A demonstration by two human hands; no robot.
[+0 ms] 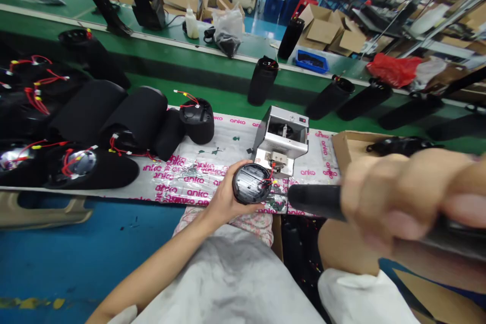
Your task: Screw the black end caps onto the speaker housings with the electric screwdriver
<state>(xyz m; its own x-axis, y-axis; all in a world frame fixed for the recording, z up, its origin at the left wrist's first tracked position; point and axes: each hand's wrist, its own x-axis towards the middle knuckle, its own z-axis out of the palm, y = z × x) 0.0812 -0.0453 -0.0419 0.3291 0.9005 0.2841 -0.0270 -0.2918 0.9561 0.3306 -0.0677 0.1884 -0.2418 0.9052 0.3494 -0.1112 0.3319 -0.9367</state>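
My left hand (223,191) is wrapped round the left side of a black cylindrical speaker housing (250,185), its round end facing up at me. A red wire with a small connector comes out of that end. Large and blurred near the camera, my right hand (402,202) is closed round a black power screwdriver (315,200). The driver's thin bit points left and ends beside the housing's right edge; whether it touches cannot be told. Just beyond the housing stands a silver screw feeder (283,136).
Several black fabric-covered cylinders (134,111) with red wires lie at the left. More cylinders (261,81) stand or lean along the green belt. A cardboard box (343,149) holding black parts is at the right. Pink-printed "anko" sheeting (190,179) covers the work surface.
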